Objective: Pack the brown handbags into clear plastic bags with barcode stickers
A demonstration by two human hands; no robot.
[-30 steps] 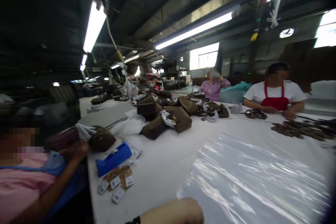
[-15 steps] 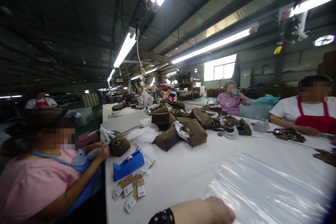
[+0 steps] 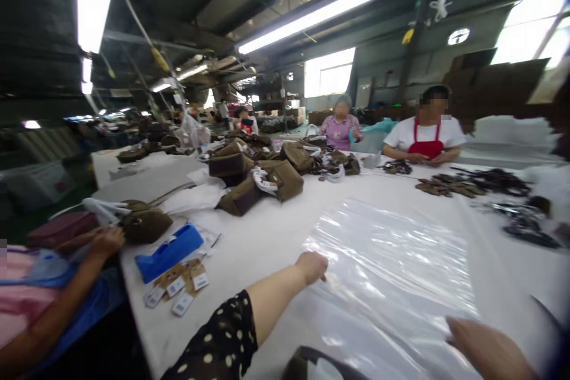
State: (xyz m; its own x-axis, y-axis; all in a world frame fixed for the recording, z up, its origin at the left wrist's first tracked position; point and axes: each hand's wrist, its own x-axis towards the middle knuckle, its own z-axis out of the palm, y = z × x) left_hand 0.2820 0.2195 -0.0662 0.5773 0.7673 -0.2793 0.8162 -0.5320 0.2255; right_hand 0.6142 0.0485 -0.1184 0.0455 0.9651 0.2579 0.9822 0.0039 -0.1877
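Note:
A large sheet of clear plastic (image 3: 392, 249) lies spread over the white table (image 3: 249, 249). At its left edge is my left hand (image 3: 312, 267), fingers curled closed on the plastic, below a black sleeve with pale dots. My right hand (image 3: 487, 344) is at the lower right, over the sheet's near right side; its fingers are blurred, and whether they hold anything is unclear. Part of a dark brown item with white wrapping (image 3: 323, 368) shows at the bottom edge, between my two arms.
Brown bags (image 3: 285, 181) with white-wrapped handles are heaped mid-table. A blue tape dispenser (image 3: 171, 252) and cardboard tags (image 3: 182, 303) lie left. A person in pink handles a bag (image 3: 145, 222). Across sit two people; dark straps (image 3: 494, 181) lie at the right.
The view has swung to the right and down. My left arm now reaches further over the table onto the plastic. My right hand and the brown item at the bottom have come into view.

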